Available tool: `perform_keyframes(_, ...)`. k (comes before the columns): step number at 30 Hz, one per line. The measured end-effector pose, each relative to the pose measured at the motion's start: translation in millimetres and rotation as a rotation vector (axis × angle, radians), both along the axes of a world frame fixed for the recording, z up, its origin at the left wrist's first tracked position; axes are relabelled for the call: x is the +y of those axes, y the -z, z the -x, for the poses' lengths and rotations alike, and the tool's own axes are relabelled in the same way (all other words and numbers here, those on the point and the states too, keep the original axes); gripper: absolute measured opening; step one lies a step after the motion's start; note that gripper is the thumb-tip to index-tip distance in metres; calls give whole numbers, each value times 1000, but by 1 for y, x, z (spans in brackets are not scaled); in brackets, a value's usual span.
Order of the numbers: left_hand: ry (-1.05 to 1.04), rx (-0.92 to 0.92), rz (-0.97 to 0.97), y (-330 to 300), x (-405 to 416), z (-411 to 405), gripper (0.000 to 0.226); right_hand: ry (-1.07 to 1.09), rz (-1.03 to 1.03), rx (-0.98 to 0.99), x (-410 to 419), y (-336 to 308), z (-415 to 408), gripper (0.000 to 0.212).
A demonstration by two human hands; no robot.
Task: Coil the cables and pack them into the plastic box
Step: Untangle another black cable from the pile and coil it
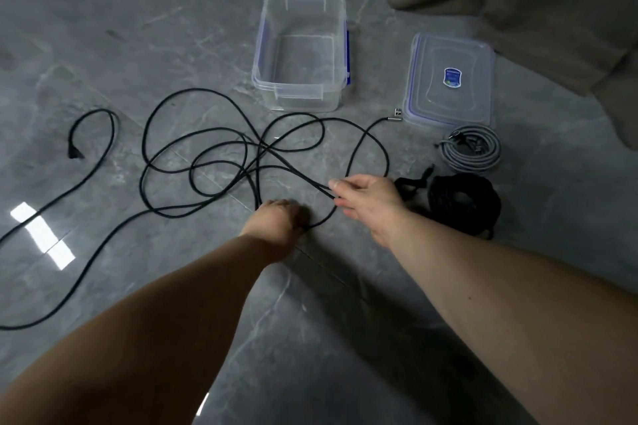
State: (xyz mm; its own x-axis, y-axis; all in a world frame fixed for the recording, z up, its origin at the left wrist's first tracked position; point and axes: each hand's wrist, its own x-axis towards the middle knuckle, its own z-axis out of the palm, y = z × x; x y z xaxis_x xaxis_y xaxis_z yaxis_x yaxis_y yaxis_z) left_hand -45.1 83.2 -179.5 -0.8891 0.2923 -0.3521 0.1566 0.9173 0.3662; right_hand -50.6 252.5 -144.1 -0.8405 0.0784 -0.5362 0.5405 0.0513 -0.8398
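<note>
Your left hand [276, 221] and right hand [366, 200] both pinch the loose black cable [207, 129]. Two coiled cables, one grey [473, 148] and one black [464, 202], lie right of it. One plastic box [300, 93] stands beyond.

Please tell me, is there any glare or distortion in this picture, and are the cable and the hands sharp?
Head view: bright window glare on the glossy floor at left; wide-angle bending stretches both forearms at the edges; the loose black cable is sharp; left hand and right hand, both gripping it, are slightly soft.
</note>
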Motion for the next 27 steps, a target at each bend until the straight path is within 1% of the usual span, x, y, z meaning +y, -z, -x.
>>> perform_keyframes(5, -281, 89, -230, -17, 1, 10, 17, 34, 23, 30, -4, -4, 6, 14)
perform_keyframes(7, -296, 132, -335, -34, 3, 15, 11, 13, 28, 45, -7, -10, 9, 12)
perform_keyframes(11, -312, 110, -523, -74, 7, 20, 8, 22, 99, 86, -18, -36, 19, 11)
perform_keyframes(15, -245, 111, -529, -129, -2, 25, 19, 76, 207, 132, -26, -86, 32, 11)
perform_keyframes(18, -181, 81, -482, -177, -8, 32, 21, 106, 266, 165, -30, -131, 39, 10)
perform_keyframes(20, -189, 48, -514, -206, -7, 34, 19, 87, 286, 198, -32, -161, 39, 13)
perform_keyframes(22, -290, 106, -649, -227, -5, 39, 17, 39, 255, 248, -32, -188, 35, 15)
perform_keyframes(24, -442, 178, -845, -241, -2, 46, 17, -26, 195, 333, -31, -210, 29, 17)
perform_keyframes(25, -501, 180, -939, -246, 0, 49, 15, -66, 146, 384, -30, -218, 27, 17)
perform_keyframes(26, -537, 179, -1012, -248, 2, 51, 11, -101, 93, 434, -28, -224, 24, 17)
perform_keyframes(27, -542, 209, -1034, -250, 3, 53, 9, -118, 52, 482, -26, -229, 22, 15)
